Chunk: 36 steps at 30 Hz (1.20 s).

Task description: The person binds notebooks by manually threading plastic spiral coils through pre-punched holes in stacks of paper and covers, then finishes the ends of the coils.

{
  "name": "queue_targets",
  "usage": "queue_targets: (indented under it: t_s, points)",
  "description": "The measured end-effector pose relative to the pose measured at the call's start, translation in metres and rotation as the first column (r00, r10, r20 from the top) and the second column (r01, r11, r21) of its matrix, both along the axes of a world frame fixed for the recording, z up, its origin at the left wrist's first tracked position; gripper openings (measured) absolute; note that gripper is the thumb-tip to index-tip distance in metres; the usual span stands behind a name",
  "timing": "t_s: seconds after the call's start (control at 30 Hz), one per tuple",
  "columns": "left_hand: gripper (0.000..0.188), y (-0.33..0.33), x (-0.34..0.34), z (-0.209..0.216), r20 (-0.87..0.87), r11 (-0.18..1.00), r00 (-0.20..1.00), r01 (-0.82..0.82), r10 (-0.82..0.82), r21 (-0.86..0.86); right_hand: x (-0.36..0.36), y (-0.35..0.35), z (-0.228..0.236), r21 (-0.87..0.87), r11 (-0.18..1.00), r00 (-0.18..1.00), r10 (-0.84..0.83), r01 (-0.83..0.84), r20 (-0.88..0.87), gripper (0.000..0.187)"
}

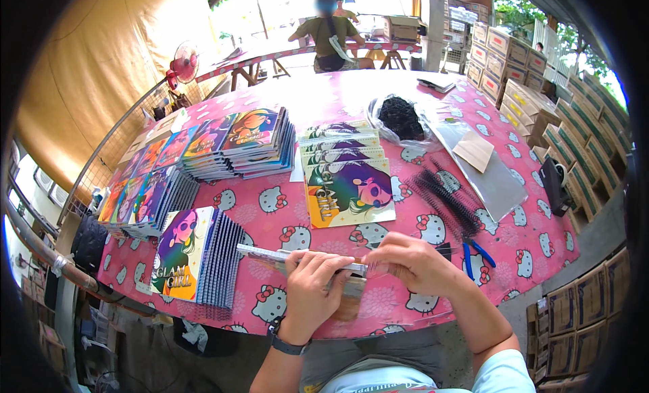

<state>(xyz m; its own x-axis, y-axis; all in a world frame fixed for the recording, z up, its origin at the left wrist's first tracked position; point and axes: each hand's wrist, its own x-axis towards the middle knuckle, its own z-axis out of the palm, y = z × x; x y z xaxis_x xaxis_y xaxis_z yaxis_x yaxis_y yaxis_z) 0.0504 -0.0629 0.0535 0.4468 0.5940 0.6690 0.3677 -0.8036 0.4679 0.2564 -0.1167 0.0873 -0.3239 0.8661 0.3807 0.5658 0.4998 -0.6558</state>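
My left hand, with a dark watch at its wrist, grips a notebook that is held nearly edge-on above the table's front. At the notebook's right end, my right hand is closed in a pinch on a thin spiral coil, whose far part is hidden by the fingers. Blue-handled pliers lie to the right of that hand. Just beyond them is a bunch of loose black spiral coils. Several illustrated covers with page blocks overlap ahead of my hands.
A stack of spiral notebooks stands at left front, with more stacks behind. Farther right are a plastic bag of black material and a clear sheet. A person sits beyond the pink patterned table; cartons line the right.
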Motion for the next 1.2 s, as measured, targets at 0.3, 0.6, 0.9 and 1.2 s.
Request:
queue_targets:
  t_s: [0.3, 0.6, 0.9, 1.2]
  points:
    - [0.019, -0.002, 0.001, -0.001, 0.014, 0.999, 0.999, 0.036, -0.036, 0.005, 0.003, 0.003, -0.008, -0.068, 0.996, 0.989, 0.055, -0.065, -0.140, 0.030]
    - [0.017, -0.003, 0.003, -0.001, 0.014, 1.000, 1.000, -0.008, 0.008, -0.007, 0.001, 0.000, -0.012, -0.052, 0.995, 0.993, 0.076, -0.081, -0.091, 0.026]
    - [0.007, -0.002, 0.005, 0.004, -0.144, 0.998, 0.988, 0.061, -0.057, 0.020, 0.074, -0.015, -0.023, -0.215, 0.610, 0.600, -0.543, 0.762, 0.587, 0.071]
    - [0.016, 0.003, 0.008, 0.005, -0.088, 0.998, 0.994, 0.060, -0.063, -0.029, 0.055, -0.044, -0.097, 0.049, 0.684, 0.549, -0.624, 0.727, 0.556, 0.065]
